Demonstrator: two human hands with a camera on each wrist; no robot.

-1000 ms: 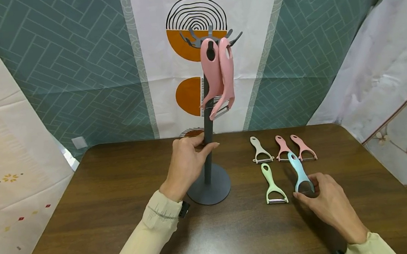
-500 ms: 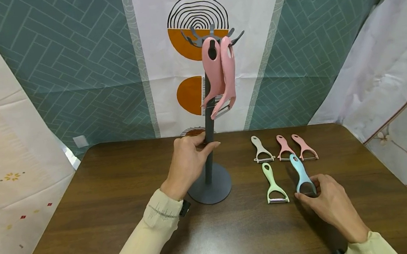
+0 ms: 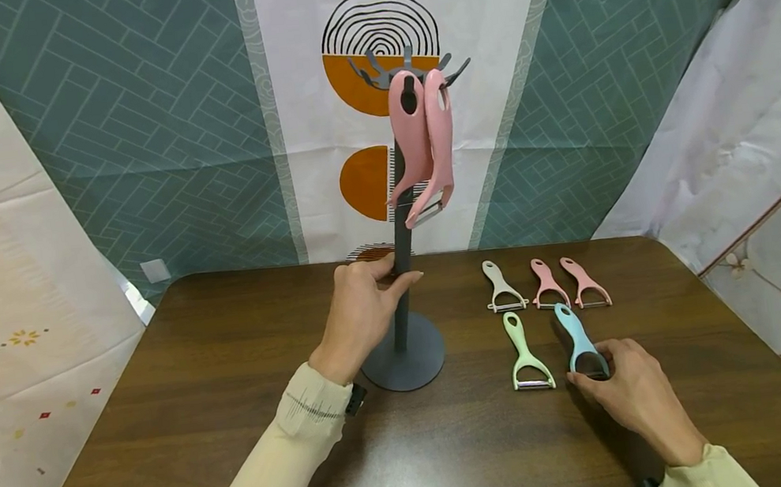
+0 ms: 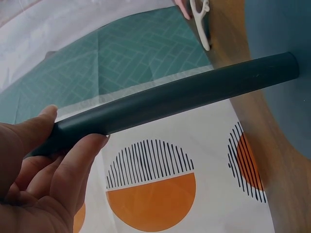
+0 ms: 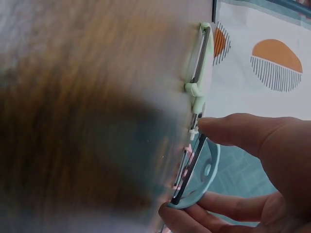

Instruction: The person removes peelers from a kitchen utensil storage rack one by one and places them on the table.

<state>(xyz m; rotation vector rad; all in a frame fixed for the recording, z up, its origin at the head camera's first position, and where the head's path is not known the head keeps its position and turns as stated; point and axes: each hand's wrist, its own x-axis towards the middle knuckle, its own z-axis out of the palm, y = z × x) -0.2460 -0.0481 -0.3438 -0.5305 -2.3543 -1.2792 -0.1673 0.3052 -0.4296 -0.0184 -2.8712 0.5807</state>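
My left hand (image 3: 360, 310) grips the dark grey post (image 3: 403, 262) of an upright stand with a round base (image 3: 403, 365); in the left wrist view thumb and fingers wrap the post (image 4: 170, 99). Two pink peelers (image 3: 411, 134) hang from hooks (image 3: 378, 76) at its top. At the right, my right hand (image 3: 627, 389) pinches a light blue peeler (image 3: 573, 329) by the two sides of its blade end, handle pointing away. The right wrist view has thumb and fingertips at either end of the blade of that blue peeler (image 5: 210, 170), close to the tabletop.
Left of the blue peeler lies a green peeler (image 3: 521, 349). Behind are a white peeler (image 3: 500, 283) and two more pink peelers (image 3: 544, 279) on the brown table (image 3: 200, 406). Patterned cloth (image 3: 186, 138) hangs behind the table.
The blue peeler's handle end has dropped lower toward the tabletop, while my right hand stays in nearly the same place. My left hand has kept its hold on the post.
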